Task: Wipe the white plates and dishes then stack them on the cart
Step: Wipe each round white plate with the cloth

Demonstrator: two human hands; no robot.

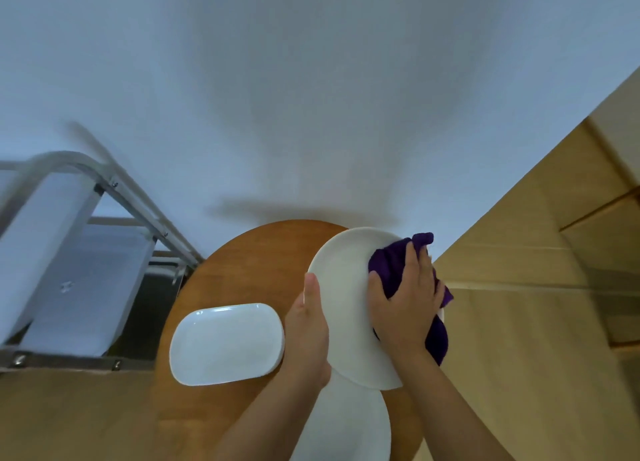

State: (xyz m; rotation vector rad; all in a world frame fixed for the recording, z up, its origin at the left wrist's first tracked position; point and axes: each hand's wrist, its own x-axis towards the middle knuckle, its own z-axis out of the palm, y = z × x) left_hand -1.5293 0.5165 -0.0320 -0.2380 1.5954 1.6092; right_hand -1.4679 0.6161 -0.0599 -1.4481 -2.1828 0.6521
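Glossy white plate (343, 287), purple cloth (391, 263), smooth wooden table (242, 270), metal cart (104, 183)

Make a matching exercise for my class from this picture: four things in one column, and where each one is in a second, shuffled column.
Column 1
1. round plate
2. oblong dish
3. cloth
4. cart

Column 2
A. lying flat on the wooden table
B. standing left of the table
C. held at its edge by the left hand
D. pressed to the plate under the right hand

Pairs: 1-C, 2-A, 3-D, 4-B
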